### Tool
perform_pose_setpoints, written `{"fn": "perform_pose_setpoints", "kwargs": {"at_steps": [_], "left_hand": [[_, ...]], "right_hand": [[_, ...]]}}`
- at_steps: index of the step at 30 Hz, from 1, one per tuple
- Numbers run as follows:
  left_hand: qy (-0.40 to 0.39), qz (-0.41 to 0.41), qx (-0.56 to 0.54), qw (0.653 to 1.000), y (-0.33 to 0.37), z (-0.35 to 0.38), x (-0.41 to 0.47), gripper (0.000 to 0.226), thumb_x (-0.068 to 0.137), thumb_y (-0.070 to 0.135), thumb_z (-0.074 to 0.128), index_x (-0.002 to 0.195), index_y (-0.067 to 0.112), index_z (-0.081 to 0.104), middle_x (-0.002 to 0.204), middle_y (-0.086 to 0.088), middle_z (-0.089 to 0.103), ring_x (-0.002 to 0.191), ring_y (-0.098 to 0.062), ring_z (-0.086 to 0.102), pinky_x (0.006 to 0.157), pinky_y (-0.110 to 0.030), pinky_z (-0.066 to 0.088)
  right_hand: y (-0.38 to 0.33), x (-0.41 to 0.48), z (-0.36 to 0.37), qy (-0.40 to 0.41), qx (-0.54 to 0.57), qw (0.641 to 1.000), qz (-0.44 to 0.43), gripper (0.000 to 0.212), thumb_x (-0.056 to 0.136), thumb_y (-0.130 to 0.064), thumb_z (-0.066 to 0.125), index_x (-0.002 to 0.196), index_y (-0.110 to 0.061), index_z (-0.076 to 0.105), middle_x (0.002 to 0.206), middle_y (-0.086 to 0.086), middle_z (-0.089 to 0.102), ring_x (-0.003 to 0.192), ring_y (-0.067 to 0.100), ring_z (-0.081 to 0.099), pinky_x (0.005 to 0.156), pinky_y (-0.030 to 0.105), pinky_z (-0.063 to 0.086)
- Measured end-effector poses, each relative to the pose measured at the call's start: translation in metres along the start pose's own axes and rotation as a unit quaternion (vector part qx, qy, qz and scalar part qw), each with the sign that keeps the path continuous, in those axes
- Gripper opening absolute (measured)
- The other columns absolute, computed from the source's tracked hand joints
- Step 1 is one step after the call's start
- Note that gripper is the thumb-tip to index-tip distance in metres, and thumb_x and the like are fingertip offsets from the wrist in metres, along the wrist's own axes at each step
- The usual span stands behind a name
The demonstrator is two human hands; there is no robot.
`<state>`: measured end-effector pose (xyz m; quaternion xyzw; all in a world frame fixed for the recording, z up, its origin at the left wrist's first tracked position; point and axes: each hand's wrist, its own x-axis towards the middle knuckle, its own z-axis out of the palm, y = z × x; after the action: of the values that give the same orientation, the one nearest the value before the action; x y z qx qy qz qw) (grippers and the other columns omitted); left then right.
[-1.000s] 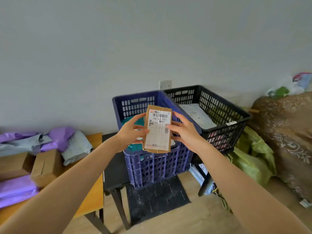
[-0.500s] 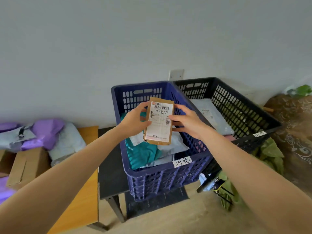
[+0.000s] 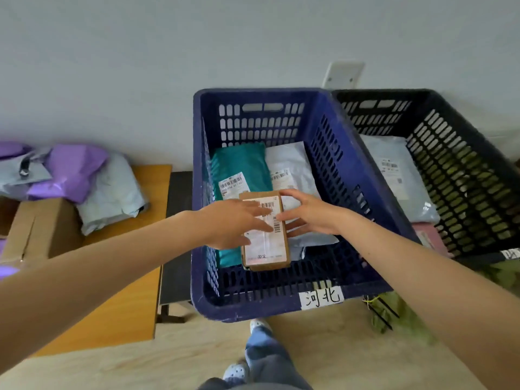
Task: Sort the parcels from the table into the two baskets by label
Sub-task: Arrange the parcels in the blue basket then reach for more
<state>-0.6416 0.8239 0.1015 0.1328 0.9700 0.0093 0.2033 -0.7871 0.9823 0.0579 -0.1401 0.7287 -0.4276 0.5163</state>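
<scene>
Cardboard parcel, held aloft a moment ago, now lies at blue basket's 6 o'clock end. Left grip and right grip spread, fingers straight. Parcel judged sorted.

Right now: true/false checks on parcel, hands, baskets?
The cardboard parcel is inside the blue basket. True.
The black basket is empty. False: a pale mailer lies in it.
The left hand lies with straight fingers across the parcel's label. True.
The teal mailer is on the table. False: it lies in the blue basket.
The blue basket's front tag is blank. False: it bears handwritten characters.
The right hand touches the parcel's right side. True.
</scene>
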Motion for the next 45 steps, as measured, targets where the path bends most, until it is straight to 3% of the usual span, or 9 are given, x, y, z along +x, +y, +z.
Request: {"fn": "perform_pose_setpoints", "kwargs": {"at_steps": [12, 18, 25, 28, 32, 36, 39, 41, 45], "left_hand": [[-0.163, 0.012, -0.040, 0.986, 0.017, 0.024, 0.016, 0.060, 0.097, 0.025, 0.052, 0.146, 0.048, 0.027, 0.160, 0.002, 0.017, 0.145, -0.025, 0.021, 0.114, -0.047, 0.028], [-0.217, -0.002, -0.018, 0.976, 0.024, 0.038, 0.015, 0.068, 0.096, 0.021, 0.050, 0.146, 0.055, 0.018, 0.163, -0.005, 0.003, 0.149, -0.025, 0.009, 0.120, -0.049, 0.013], [-0.286, -0.031, -0.018, 0.958, 0.034, 0.047, 0.018, 0.072, 0.095, 0.019, 0.053, 0.144, 0.058, 0.017, 0.163, -0.003, -0.008, 0.147, -0.028, 0.017, 0.115, -0.052, 0.024], [-0.308, -0.039, -0.007, 0.951, 0.036, 0.053, 0.021, 0.072, 0.095, 0.023, 0.053, 0.144, 0.059, 0.015, 0.162, -0.005, -0.009, 0.143, -0.030, 0.026, 0.110, -0.052, 0.032], [-0.331, -0.044, 0.026, 0.942, 0.037, 0.056, 0.026, 0.068, 0.097, 0.030, 0.050, 0.144, 0.059, 0.011, 0.162, -0.007, -0.009, 0.142, -0.034, 0.030, 0.110, -0.052, 0.032], [-0.335, -0.049, 0.050, 0.940, 0.035, 0.056, 0.028, 0.069, 0.098, 0.032, 0.049, 0.144, 0.059, 0.006, 0.161, -0.011, -0.010, 0.143, -0.036, 0.026, 0.112, -0.053, 0.029], [-0.341, -0.060, 0.057, 0.936, 0.034, 0.052, 0.030, 0.070, 0.098, 0.029, 0.047, 0.144, 0.059, 0.004, 0.160, -0.017, -0.009, 0.144, -0.035, 0.024, 0.113, -0.051, 0.027], [-0.347, -0.059, 0.056, 0.934, 0.034, 0.051, 0.031, 0.070, 0.099, 0.028, 0.047, 0.145, 0.058, 0.003, 0.160, -0.019, -0.003, 0.145, -0.033, 0.022, 0.114, -0.050, 0.027], [-0.347, -0.048, 0.062, 0.934, 0.031, 0.058, 0.035, 0.070, 0.098, 0.030, 0.047, 0.146, 0.057, 0.004, 0.160, -0.005, 0.019, 0.148, -0.031, 0.012, 0.114, -0.049, 0.026]], "right_hand": [[0.020, 0.047, 0.013, -0.216, -0.111, 0.963, 0.116, 0.066, 0.085, -0.002, 0.070, 0.138, -0.022, 0.036, 0.118, 0.019, 0.064, 0.096, 0.031, 0.070, 0.086, 0.040, 0.057], [0.035, 0.052, 0.020, -0.205, -0.072, 0.968, 0.123, 0.069, 0.084, 0.003, 0.068, 0.138, -0.021, 0.032, 0.121, 0.018, 0.062, 0.106, 0.033, 0.065, 0.092, 0.044, 0.055], [0.055, 0.049, 0.038, -0.175, -0.033, 0.979, 0.101, 0.072, 0.085, 0.003, 0.066, 0.141, -0.018, 0.026, 0.130, 0.014, 0.056, 0.115, 0.029, 0.059, 0.091, 0.045, 0.053], [0.057, 0.051, 0.047, -0.167, -0.074, 0.979, 0.087, 0.072, 0.087, -0.001, 0.066, 0.143, -0.021, 0.025, 0.134, 0.011, 0.055, 0.114, 0.025, 0.059, 0.080, 0.037, 0.054], [0.058, 0.053, 0.051, -0.145, -0.165, 0.975, 0.034, 0.066, 0.087, -0.008, 0.068, 0.142, -0.017, 0.030, 0.130, 0.008, 0.056, 0.113, 0.023, 0.058, 0.082, 0.037, 0.057], [0.050, 0.050, 0.047, -0.147, -0.295, 0.943, -0.055, 0.063, 0.088, -0.017, 0.069, 0.140, -0.014, 0.035, 0.127, 0.004, 0.057, 0.093, 0.007, 0.059, 0.075, 0.022, 0.055], [0.040, 0.052, 0.041, -0.115, -0.433, 0.879, -0.163, 0.069, 0.088, -0.028, 0.070, 0.146, -0.016, 0.034, 0.143, 0.004, 0.046, 0.124, 0.016, 0.048, 0.100, 0.027, 0.040], [0.036, 0.056, 0.039, -0.129, -0.474, 0.848, -0.201, 0.069, 0.089, -0.030, 0.067, 0.149, -0.022, 0.032, 0.145, 0.001, 0.042, 0.132, 0.016, 0.041, 0.106, 0.033, 0.037], [0.039, 0.066, 0.045, -0.186, -0.488, 0.830, -0.196, 0.071, 0.090, -0.024, 0.066, 0.150, -0.031, 0.029, 0.150, -0.001, 0.040, 0.137, 0.019, 0.037, 0.112, 0.043, 0.033]]}}
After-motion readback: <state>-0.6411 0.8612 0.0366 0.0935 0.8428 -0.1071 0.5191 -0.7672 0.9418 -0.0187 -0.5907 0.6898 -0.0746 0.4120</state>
